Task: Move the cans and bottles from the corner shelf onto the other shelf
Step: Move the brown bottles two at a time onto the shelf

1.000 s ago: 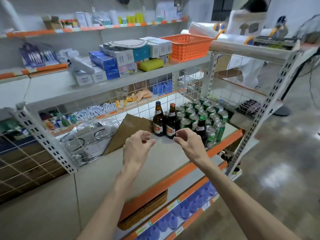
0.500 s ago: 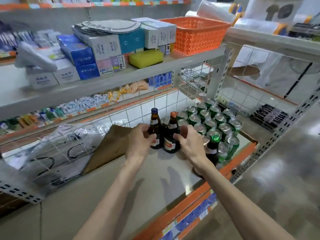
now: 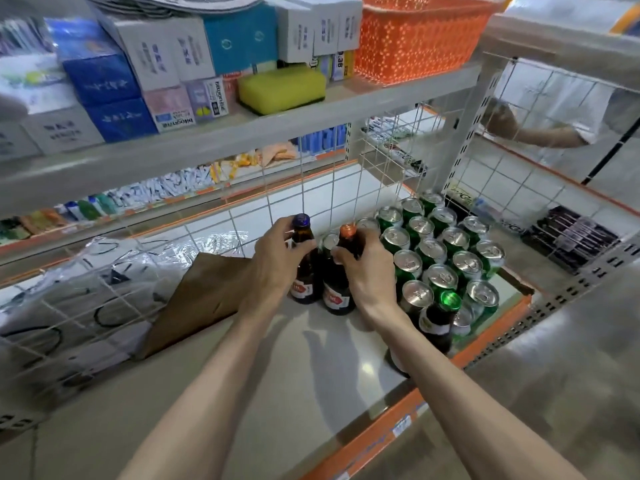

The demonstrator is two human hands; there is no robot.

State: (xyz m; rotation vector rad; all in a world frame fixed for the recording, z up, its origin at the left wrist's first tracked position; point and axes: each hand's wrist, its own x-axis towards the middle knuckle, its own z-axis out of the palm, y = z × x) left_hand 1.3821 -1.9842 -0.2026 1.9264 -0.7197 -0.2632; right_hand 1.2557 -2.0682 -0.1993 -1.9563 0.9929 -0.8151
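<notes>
Head view: the left hand (image 3: 277, 258) grips the blue-capped bottle (image 3: 304, 268), the right hand (image 3: 363, 271) the orange-capped bottle (image 3: 341, 278). Both bottles stand upright, touching, cans (image 3: 440, 244) just right.

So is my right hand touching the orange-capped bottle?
Touching. The head view shows the right hand curled round the neck of the orange-capped bottle, just below its cap.
</notes>
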